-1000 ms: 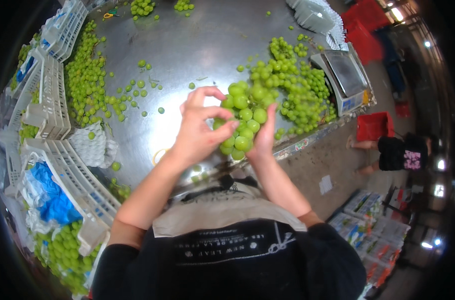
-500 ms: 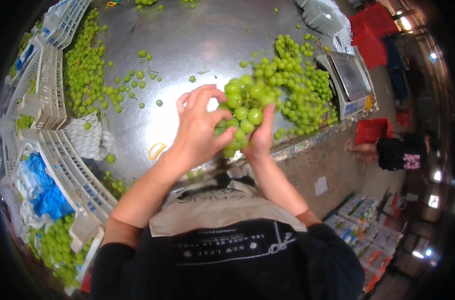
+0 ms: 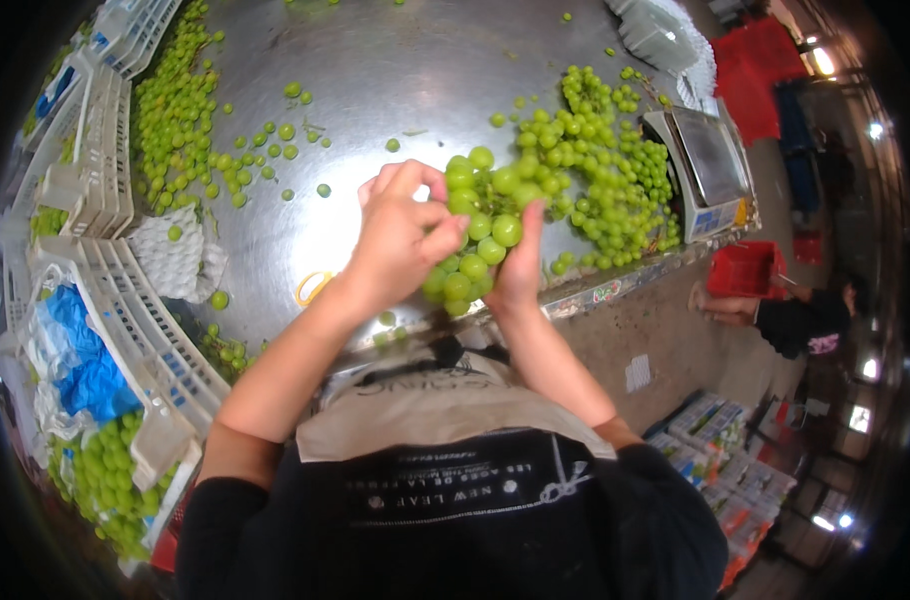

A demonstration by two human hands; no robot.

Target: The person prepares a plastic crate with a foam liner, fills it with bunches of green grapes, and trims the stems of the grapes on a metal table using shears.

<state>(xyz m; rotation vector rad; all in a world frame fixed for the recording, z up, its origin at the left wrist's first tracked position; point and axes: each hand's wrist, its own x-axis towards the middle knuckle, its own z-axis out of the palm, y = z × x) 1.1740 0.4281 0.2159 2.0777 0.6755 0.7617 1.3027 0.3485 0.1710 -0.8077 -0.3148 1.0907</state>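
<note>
A bunch of green grapes (image 3: 483, 235) is held up over the near edge of the metal table. My right hand (image 3: 518, 268) grips it from the right and below, its thumb lying along the outer grapes and the other fingers mostly hidden. On the bunch's left side, my left hand (image 3: 400, 235) is closed, thumb and curled fingers drawn together against the grapes. Whatever sits between those fingertips is too hidden to name. Yellow-handled scissors (image 3: 315, 288) lie partly behind my left forearm. More grape bunches (image 3: 615, 180) rest on the table just beyond my right hand.
Loose grapes (image 3: 175, 130) are heaped along the table's left side, beside white plastic crates (image 3: 160, 345). A scale (image 3: 703, 170) stands at the right edge, with clear plastic boxes (image 3: 655, 35) behind it. Farther right, a person (image 3: 805, 320) is near a red basket (image 3: 745, 270).
My left thumb and fingers have closed together at the bunch's left side. My right hand keeps its hold on the grapes. The person at the right has shifted slightly.
</note>
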